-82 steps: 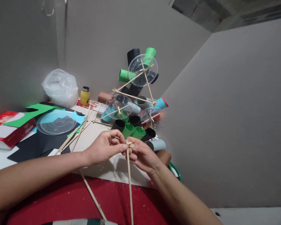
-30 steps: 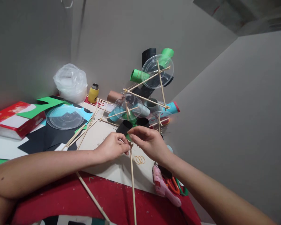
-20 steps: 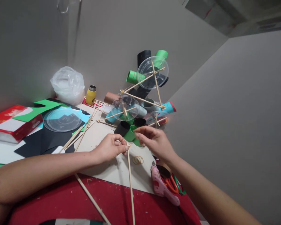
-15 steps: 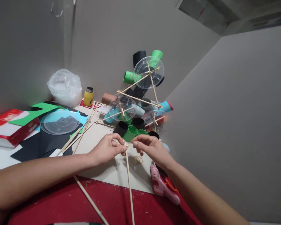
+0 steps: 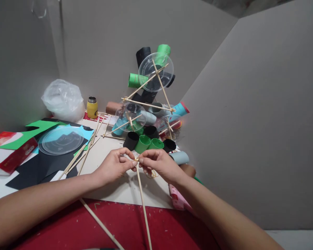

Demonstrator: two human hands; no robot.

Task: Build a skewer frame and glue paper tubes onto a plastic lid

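Observation:
A thin wooden stick [image 5: 143,205] slants up from the bottom of the view, its far tip between my two hands. My left hand [image 5: 115,166] is closed in a pinch on that tip. Against it, my right hand [image 5: 160,165] pinches thumb to forefinger on a small yellowish band wound around the tip [image 5: 136,159], apparently a rubber band; the fingers hide most of it. Loose rubber bands [image 5: 153,173] lie partly hidden below my right fingers. A second wooden stick [image 5: 101,222] crosses the red surface to the left.
Ahead stands a frame of tied sticks [image 5: 148,104] with clear plastic lids [image 5: 169,78] and coloured tubes [image 5: 143,143]. Leftward are loose sticks [image 5: 87,149], black paper [image 5: 36,166], a red box [image 5: 18,161], a yellow jar [image 5: 92,109] and a plastic bag [image 5: 64,100]. A pink tool [image 5: 178,198] sits under my right forearm.
My right hand has come in against my left at the stick's tip, closing the small gap between them. The camera view has shifted, and my right forearm now covers more of the pink tool.

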